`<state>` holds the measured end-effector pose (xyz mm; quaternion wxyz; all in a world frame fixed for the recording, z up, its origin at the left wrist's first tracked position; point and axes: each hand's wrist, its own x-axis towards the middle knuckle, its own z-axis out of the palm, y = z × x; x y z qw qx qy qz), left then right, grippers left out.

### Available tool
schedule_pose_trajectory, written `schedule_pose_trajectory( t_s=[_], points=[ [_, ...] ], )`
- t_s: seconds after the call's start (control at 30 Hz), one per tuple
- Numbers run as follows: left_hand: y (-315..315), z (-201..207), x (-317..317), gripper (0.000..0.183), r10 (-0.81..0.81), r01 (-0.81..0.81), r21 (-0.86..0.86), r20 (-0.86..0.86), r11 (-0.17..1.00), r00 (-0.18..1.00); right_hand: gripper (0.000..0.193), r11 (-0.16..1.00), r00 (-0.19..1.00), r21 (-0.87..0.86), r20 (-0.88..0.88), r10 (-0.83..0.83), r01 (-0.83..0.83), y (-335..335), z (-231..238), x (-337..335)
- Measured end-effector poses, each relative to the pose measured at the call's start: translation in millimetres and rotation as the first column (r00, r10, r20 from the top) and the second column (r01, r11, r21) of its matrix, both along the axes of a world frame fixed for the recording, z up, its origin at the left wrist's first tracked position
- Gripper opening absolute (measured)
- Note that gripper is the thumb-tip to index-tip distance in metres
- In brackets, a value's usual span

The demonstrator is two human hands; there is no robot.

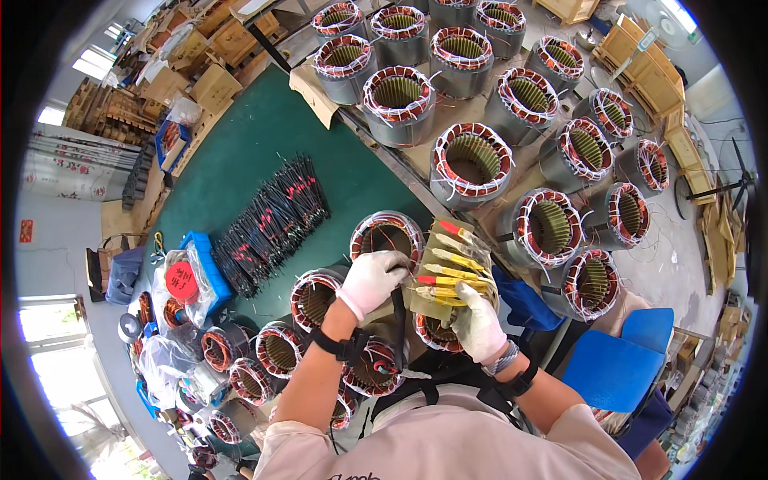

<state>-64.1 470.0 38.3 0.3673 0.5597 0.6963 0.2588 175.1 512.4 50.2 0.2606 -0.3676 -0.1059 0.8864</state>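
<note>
A pale shirt (456, 436) fills the lower edge, nearest the camera; beyond it two white-gloved hands work above wound stators. The left grip (373, 282) is curled, its fingertips bunched at the near rim of a stator (386, 218); I cannot tell whether it pinches a wire there. The right grip (478, 326) is partly closed, its fingertips at the lower right of the yellow tubes (454, 259); whether it clasps them or merely rests on them does not show.

The relation that seems to matter is this: the tubes lie to the right of the left grip, up and slightly left of the right grip, which is the nearer; their long axes run mostly crosswise, sloping down to the right, over a yellowish sheet (414, 294); the stator sits just beyond the left grip, left of the sheet.

The left glove covers part of that stator's rim; a black sleeve (398, 316) runs down from beside the glove, its upper end hard to make out; another stator (436, 332) is partly hidden by the sheet and right glove; the stators along the top edge are cut off.
</note>
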Motion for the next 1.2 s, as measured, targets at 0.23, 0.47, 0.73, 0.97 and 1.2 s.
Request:
schedule_pose_trajectory(
  t_s=[0.23,0.47,0.73,0.97,1.2],
  points=[
    [-1.5,11.3,12.6,0.025,0.052,-0.048,0.062,-0.058,0.997,0.997,0.045,1.0,1.0,-0.009,-0.006,0.024,-0.024,2.4,1.1,4.5],
    [-49.8,65.4,13.6,0.027,0.29,-0.292,-0.015,-0.074,0.956,0.954,0.043,0.984,0.984,0.025,0.018,0.176,-0.176,0.9,5.1,18.3],
    [-149.3,114.2,40.6,0.025,0.426,-0.429,0.0,-0.119,0.903,0.897,0.043,0.927,0.932,0.095,0.009,0.363,-0.362,0.3,16.4,48.7],
    [-211.9,144.4,78.1,0.025,0.397,-0.395,0.041,-0.117,0.918,0.91,0.038,0.886,0.91,0.226,0.196,0.365,-0.404,-36.3,42.6,81.7],
    [-292.0,167.0,109.3,0.022,0.275,-0.251,0.206,-0.095,0.946,0.957,0.031,0.621,0.796,0.693,0.579,-0.177,-0.367,-135.1,36.9,142.2]
  ],
)
